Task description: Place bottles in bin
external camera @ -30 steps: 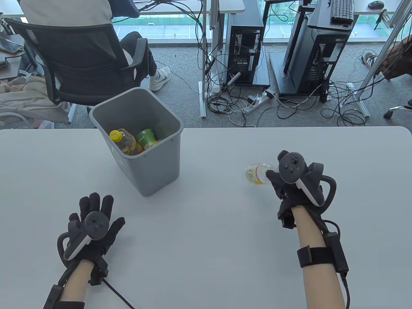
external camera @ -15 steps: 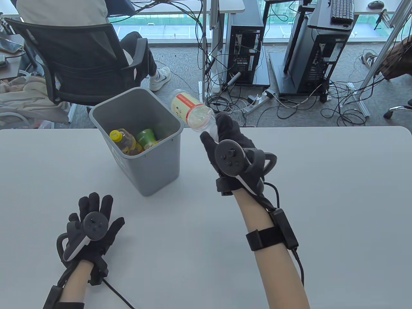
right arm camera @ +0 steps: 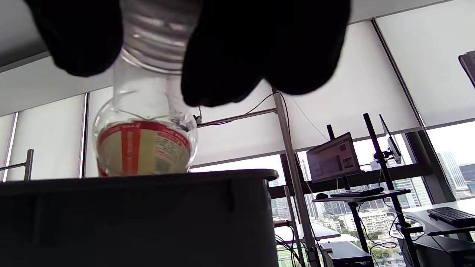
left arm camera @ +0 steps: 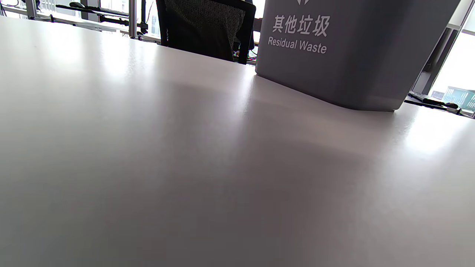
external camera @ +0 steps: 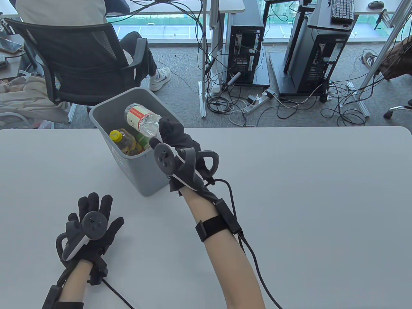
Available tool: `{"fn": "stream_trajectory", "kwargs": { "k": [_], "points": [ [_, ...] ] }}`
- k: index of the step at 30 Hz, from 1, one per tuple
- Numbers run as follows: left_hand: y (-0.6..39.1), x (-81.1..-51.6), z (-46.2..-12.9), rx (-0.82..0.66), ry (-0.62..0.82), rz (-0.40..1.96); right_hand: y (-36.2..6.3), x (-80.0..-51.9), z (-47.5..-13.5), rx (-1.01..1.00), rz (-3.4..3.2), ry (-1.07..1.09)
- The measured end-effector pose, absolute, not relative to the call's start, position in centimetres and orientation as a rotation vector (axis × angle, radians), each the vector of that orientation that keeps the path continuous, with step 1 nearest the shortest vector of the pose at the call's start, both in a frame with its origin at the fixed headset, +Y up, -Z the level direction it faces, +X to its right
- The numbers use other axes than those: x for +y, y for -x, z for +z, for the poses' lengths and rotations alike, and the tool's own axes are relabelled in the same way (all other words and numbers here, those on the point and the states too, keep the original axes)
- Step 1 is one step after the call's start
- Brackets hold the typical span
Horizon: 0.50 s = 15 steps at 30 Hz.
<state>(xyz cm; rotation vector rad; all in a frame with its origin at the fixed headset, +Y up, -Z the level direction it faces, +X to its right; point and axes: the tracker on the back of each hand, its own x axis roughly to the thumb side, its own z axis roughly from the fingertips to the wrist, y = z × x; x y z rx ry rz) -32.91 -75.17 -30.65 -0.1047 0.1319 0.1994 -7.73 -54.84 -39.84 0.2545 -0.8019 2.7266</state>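
The clear bottle (external camera: 141, 119) hangs over the bin's (external camera: 161, 167) open mouth — base pointing away and up-left, neck back in the right hand (external camera: 175, 136), whose fingers (right arm camera: 259, 48) pinch the threaded neck. Two more bottles already lie inside. I'd say a simple release drops it in. The left hand (external camera: 91, 222) lies spread flat on the surface (external camera: 305, 193), holding nothing — farther from the bin.

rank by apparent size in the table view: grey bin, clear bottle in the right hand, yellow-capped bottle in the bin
1. grey bin
2. clear bottle
3. yellow-capped bottle, though partly hidden by the bin wall, so unsure.
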Motion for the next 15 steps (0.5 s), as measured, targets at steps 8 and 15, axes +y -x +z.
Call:
{"fn": "stream_trajectory", "kwargs": {
  "k": [8,15],
  "points": [
    [33.2,-75.1,-30.6,0.139,0.104,0.215,6.8,-58.0,-38.4,-0.670,2.499,-0.333],
    [32.8,-75.2,-30.6,0.131,0.097,0.192,1.8,-62.5,-36.1,-0.513,2.560,-0.320]
  ]
}}
